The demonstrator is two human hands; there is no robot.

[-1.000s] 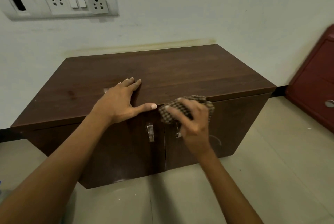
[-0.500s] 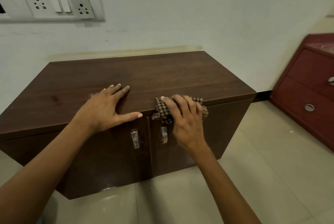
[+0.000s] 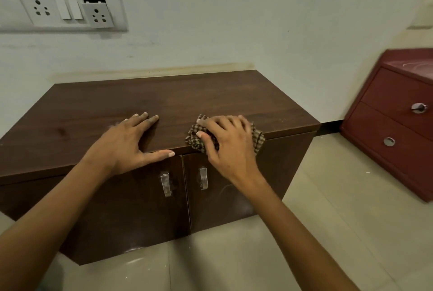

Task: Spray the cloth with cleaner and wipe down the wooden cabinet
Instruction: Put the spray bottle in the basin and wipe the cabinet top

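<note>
A low dark wooden cabinet (image 3: 210, 98) with two front doors and metal handles stands against the white wall. My left hand (image 3: 126, 145) lies flat on its top near the front edge, fingers straight and thumb along the edge. My right hand (image 3: 227, 140) holds a bunched brown checked cloth (image 3: 257, 137) and presses it onto the top at the front edge, above the right door. The fingers curl over the cloth and cover most of it. No cleaner bottle is in view.
A red drawer unit (image 3: 398, 121) with round metal knobs stands on the tiled floor at the right. A socket and switch panel (image 3: 68, 9) is on the wall above the cabinet's left part. Tiled floor (image 3: 339, 232) runs in front and to the right.
My right hand has carried the cloth up from the front of the right door onto the cabinet's top edge. My left hand has stayed flat on the top.
</note>
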